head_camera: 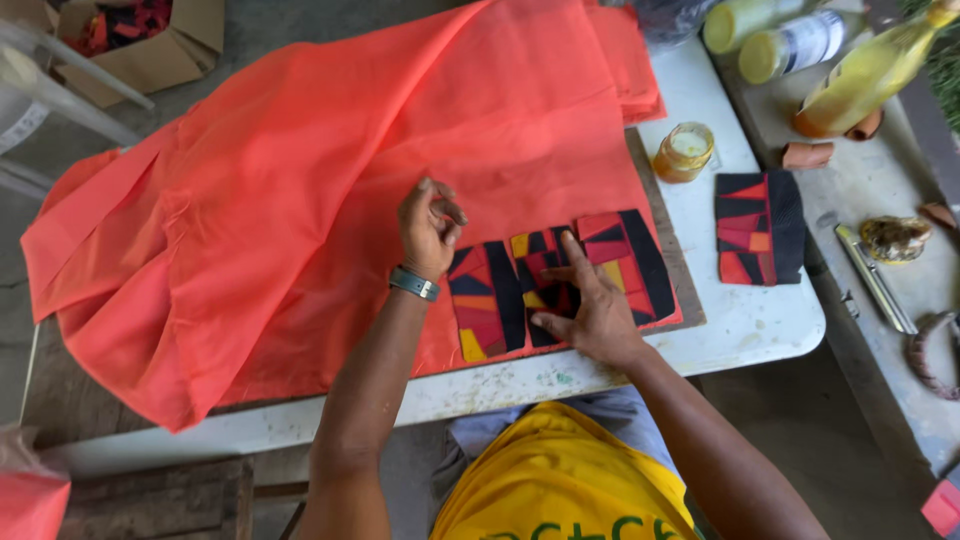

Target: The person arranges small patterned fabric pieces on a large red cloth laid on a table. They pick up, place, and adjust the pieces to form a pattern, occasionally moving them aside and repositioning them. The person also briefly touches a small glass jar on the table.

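Our right hand (590, 310) lies flat with fingers spread, pressing the middle patch (545, 285) on the orange cloth (330, 180), while our left hand (428, 228), fingertips pinched together on nothing we can see, hangs just left of the left patch (485, 300).

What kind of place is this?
Probably a small home or open-air sewing workshop: orange cloth covers a worn white table, patchwork pieces lie under the right hand, and a cardboard box holds scraps.
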